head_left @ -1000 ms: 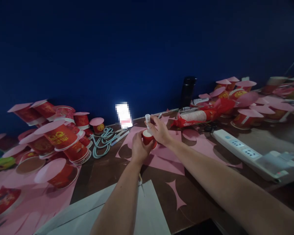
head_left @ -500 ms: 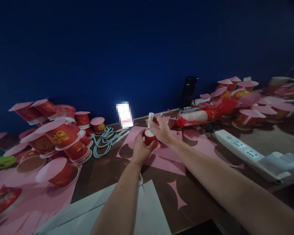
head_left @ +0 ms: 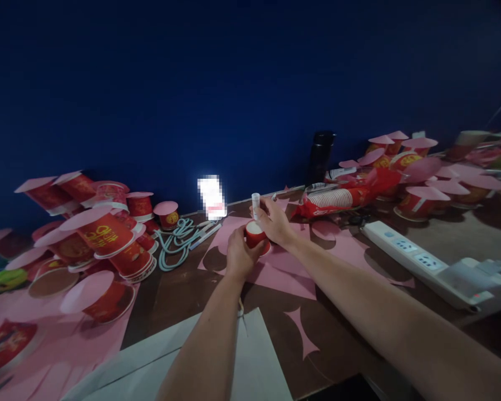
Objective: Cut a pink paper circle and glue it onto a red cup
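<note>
In the middle of the table my left hand (head_left: 242,253) is wrapped round a small red paper cup (head_left: 255,236), whose pale round end faces up. The cup appears to stand upside down on pink paper (head_left: 288,278). My right hand (head_left: 275,221) grips a white glue stick (head_left: 256,205) upright, with its lower end at the cup's pale end. My fingers partly hide where the two meet.
Red cups topped with pink discs (head_left: 104,228) are heaped at left, with more (head_left: 426,195) at right. Nearby lie a coiled cable (head_left: 175,245), a lit phone (head_left: 212,196), a sleeve of cups (head_left: 329,199), a black flask (head_left: 321,159) and a power strip (head_left: 417,262).
The glue stick and my right hand have shifted very slightly at the cup's upper end. My left hand stays round the cup, and the rest looks the same.
</note>
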`<state>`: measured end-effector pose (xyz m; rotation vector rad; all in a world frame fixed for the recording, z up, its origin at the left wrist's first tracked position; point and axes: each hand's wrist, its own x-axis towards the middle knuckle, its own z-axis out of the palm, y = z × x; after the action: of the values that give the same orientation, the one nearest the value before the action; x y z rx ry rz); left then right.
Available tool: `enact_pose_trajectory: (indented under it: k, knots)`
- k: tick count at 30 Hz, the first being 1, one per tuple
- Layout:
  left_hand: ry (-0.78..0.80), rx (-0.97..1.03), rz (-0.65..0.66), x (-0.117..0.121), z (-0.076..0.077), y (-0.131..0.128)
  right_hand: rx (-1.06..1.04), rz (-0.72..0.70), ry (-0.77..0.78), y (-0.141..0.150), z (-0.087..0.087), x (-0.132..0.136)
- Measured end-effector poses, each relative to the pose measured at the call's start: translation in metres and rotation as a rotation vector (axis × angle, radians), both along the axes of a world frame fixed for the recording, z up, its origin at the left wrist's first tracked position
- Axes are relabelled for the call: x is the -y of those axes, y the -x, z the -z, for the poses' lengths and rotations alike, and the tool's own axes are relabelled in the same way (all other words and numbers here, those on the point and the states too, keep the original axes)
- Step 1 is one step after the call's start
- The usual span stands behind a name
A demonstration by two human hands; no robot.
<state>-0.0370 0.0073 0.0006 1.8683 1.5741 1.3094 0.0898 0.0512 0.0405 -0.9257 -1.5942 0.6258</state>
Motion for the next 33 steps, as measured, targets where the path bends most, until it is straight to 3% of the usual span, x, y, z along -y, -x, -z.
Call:
enact_pose_trajectory:
  k: [7, 15, 19, 33]
  knots:
    - [-0.02, 0.014, 0.025, 0.003, -0.002, 0.001, -0.096, 0.061, 0.011, -0.004, 0.006, -0.007]
    - [-0.061, -0.103, -0.083, -0.001, 0.0, -0.004, -0.212, -0.143, 0.054, 0.004, 0.004, -0.001]
    - [-0.023, -0.128, -0.042, -0.002, 0.001, -0.003, -0.132, -0.213, 0.048, 0.006, 0.002, 0.005]
    - [-0.014, 0.004, 0.095, 0.002, -0.003, 0.001, 0.013, -0.047, -0.018, -0.002, 0.003, -0.001]
